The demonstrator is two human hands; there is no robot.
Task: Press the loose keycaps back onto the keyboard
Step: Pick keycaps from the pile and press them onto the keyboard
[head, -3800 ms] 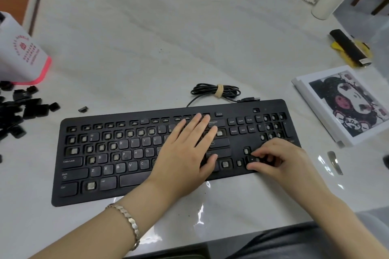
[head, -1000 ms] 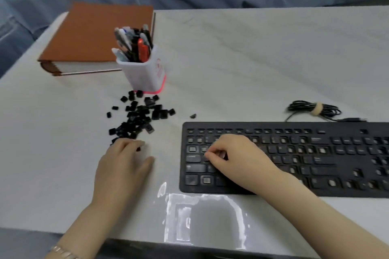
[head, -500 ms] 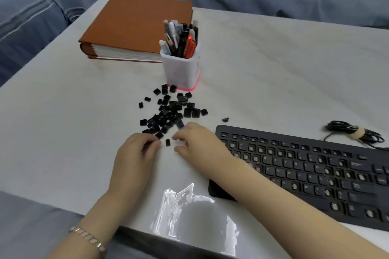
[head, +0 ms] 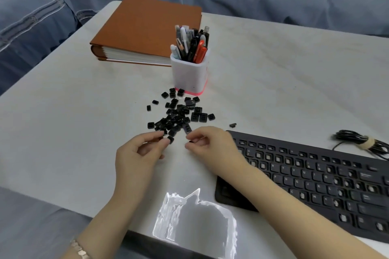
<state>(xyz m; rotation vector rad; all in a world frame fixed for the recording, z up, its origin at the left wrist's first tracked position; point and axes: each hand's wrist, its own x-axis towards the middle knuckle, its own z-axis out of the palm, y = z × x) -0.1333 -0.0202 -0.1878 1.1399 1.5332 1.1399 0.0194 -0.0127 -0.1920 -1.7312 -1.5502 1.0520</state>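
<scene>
A black keyboard lies at the right of the white table, with several sockets bare and pale. A pile of loose black keycaps is spread in front of the pen pot. One stray keycap lies near the keyboard's far left corner. My left hand sits at the pile's near edge and pinches a black keycap between thumb and fingertips. Just right of it, my right hand has curled fingers that pinch another small black keycap above the table.
A white pen pot full of pens stands behind the pile. A brown binder lies at the far left corner. The keyboard's coiled cable rests at the right. The table's near edge runs close under my forearms.
My right hand left the keyboard and came to the keycap pile beside my left hand. Both hands now pinch keycaps lifted from the pile. The view swung left.
</scene>
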